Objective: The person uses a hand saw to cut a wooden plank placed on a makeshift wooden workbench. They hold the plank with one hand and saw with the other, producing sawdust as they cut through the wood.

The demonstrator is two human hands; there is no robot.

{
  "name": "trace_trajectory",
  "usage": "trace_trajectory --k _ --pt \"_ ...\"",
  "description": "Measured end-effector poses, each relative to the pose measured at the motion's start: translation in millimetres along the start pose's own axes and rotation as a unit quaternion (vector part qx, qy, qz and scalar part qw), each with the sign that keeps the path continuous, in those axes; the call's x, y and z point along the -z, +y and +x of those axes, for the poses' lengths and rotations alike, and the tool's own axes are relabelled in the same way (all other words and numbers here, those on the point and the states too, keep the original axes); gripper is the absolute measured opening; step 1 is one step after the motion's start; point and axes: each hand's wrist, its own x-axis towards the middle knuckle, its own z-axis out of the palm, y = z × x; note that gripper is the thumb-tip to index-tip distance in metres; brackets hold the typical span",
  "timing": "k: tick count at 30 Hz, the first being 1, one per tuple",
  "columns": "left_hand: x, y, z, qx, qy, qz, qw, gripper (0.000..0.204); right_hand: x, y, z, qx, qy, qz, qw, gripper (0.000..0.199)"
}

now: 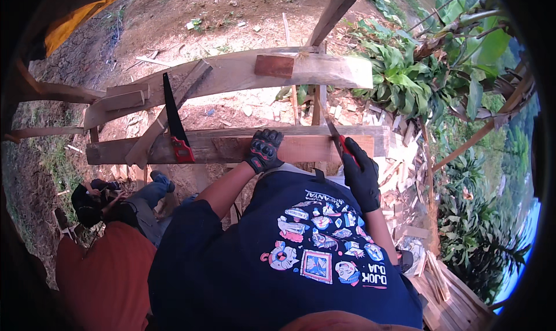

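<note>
My left hand [264, 150], in a black glove with red trim, grips a reddish-brown wooden board [310, 149] at its near edge. The board lies on a long grey-brown beam [231, 132]. In my right hand [361, 177], also black-gloved, is the red handle of a handsaw [333, 131]. Its narrow blade crosses the board toward the right end and points away from me; how deep it sits in the wood cannot be told. A second handsaw [175, 114], with a black blade and red handle, lies across the timbers left of my left hand.
Beyond the beam runs another long plank [231, 73] with a short brown block [274, 66] on it. A slanted timber [145, 143] crosses both at left. Another person [110, 244] is low at lower left. Wood scraps litter the ground; leafy plants [399, 70] grow at right.
</note>
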Motion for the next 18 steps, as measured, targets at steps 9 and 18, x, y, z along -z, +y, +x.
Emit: trace_trajectory --k 9,18 --pt "-30.6 -84.1 -13.5 0.044 -0.046 -0.010 0.998 0.086 -87.7 1.9 54.3 0.111 -0.003 -0.031 0.993 0.052" --pt "-53.6 -81.9 -12.4 0.149 -0.113 0.016 0.982 0.077 -117.0 5.6 108.9 0.000 -0.001 0.045 0.999 0.057"
